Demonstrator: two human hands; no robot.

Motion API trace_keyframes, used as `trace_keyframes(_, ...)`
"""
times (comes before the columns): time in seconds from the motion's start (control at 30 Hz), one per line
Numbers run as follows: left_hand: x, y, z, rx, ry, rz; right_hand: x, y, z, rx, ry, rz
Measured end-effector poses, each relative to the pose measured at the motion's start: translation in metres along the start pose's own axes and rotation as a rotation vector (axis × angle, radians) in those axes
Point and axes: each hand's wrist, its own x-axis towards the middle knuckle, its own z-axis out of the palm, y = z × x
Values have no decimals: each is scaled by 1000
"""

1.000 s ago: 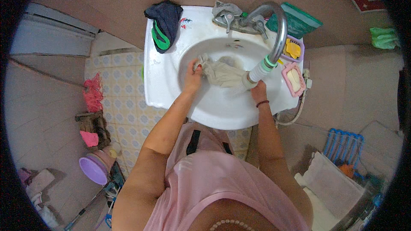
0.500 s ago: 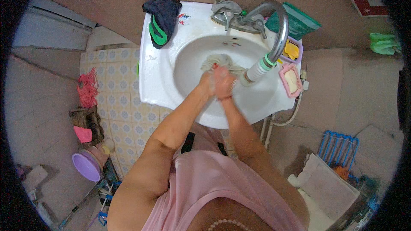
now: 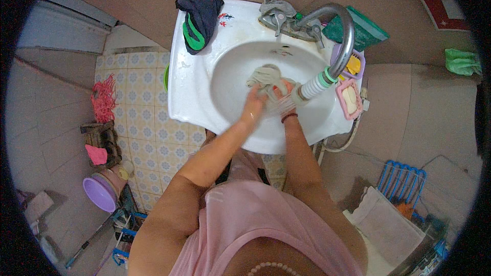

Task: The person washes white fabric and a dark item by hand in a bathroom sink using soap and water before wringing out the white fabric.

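Observation:
A wet, pale grey cloth lies bunched over the drain in the white sink. My left hand, slightly smeared by motion, has its fingers closed on the cloth's near edge. Just under the spout, my right hand grips another fold of the same cloth, and what looks like water runs over it. A dark red band circles my right wrist. The curved metal tap ends in a white and green ribbed nozzle close to my right hand.
On the sink's left rim rests a black and green cloth. Along the right side stand a pink soap dish, a purple basket and a green bag. Purple basins are at the lower left.
My hands have moved apart: the right one shifted right toward the nozzle, the left one slightly down. More of the cloth shows, partly lifted between them. The whole view has shifted a little.

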Motion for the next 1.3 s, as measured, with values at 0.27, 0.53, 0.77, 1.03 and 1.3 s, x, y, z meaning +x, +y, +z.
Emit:
trace_keyframes(0.27,90,-18,-26,-255,38,-128,-30,-108,39,-259,-30,-402)
trace_keyframes(0.53,66,-17,-32,-928,-127,-388,-9,-74,43,-267,118,-403)
trace_keyframes(0.77,57,-13,-17,-529,52,-265,5,-57,43,-222,266,-94)
trace_keyframes(1.03,41,43,-17,100,54,111,20,-15,-1,261,-225,-86)
trace_keyframes(1.3,21,36,-27,83,-21,-240,38,80,-54,83,-544,496)
